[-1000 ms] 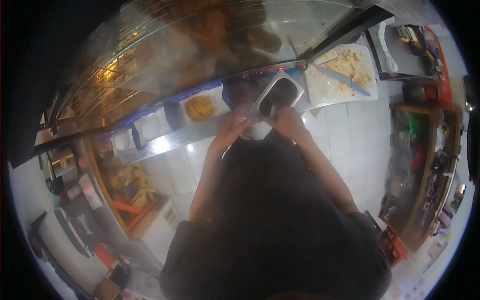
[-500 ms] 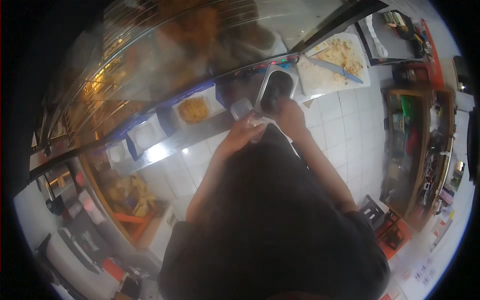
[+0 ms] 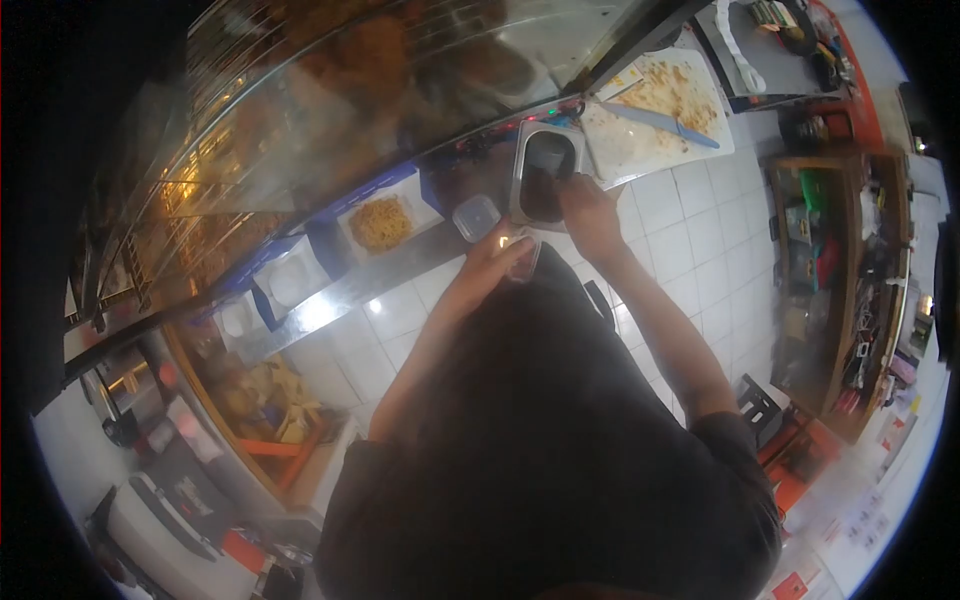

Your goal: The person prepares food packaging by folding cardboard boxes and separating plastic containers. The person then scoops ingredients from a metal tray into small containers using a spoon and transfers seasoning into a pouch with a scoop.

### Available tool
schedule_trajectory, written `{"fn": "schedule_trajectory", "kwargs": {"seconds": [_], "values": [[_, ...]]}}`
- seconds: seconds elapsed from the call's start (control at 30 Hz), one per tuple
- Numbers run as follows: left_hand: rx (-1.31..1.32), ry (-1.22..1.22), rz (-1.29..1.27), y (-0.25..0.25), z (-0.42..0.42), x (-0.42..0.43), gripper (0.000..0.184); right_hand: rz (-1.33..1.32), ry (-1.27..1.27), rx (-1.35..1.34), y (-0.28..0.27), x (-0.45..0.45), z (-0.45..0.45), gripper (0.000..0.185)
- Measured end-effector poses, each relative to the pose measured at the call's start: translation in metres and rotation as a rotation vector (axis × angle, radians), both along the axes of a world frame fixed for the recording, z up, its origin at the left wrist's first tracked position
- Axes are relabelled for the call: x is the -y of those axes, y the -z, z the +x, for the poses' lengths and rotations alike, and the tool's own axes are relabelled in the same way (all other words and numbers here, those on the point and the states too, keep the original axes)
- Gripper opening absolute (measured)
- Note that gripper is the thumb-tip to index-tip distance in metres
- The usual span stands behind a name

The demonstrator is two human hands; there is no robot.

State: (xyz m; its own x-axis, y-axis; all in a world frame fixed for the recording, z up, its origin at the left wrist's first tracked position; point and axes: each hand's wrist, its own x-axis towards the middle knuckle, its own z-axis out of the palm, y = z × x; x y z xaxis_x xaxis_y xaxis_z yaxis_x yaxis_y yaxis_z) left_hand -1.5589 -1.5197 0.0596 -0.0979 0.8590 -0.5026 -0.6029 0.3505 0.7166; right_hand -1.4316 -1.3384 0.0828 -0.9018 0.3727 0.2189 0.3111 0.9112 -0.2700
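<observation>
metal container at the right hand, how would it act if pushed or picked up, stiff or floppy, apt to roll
The metal container is probably stiff, given its shiny metal rim. Its long, straight sides suggest it would slide rather than roll. Being open at the top, it might spill whatever it holds if tipped.

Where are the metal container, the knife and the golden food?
Metal container (image 3: 518, 172): head view, on its rim at the picture's left.
Knife (image 3: 657, 120): head view, on the blade towards the handle.
Golden food (image 3: 380, 224): head view, middle of the heap.
</observation>
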Motion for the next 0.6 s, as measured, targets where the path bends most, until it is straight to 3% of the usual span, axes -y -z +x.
{"fn": "schedule_trajectory", "kwargs": {"seconds": [0.23, 0.33, 0.4, 0.53, 0.6], "values": [[-0.104, 0.033, 0.056, 0.020, 0.009, -0.008, 0.088, -0.006, -0.013, 0.109, 0.031, -0.007, -0.008, 0.016], [-0.087, 0.020, 0.049, 0.018, 0.010, -0.013, 0.089, -0.168, 0.053, 0.180, 0.028, -0.011, -0.006, 0.013], [-0.014, 0.000, 0.062, 0.010, 0.010, -0.015, 0.089, -0.204, -0.037, 0.271, 0.019, -0.012, 0.002, 0.014], [0.004, -0.017, 0.020, 0.018, 0.013, -0.014, 0.089, -0.276, -0.085, 0.249, -0.001, -0.013, 0.012, 0.014], [-0.025, -0.033, 0.048, 0.024, 0.014, -0.013, 0.087, -0.149, -0.033, 0.135, -0.006, -0.013, 0.012, 0.012]]}}
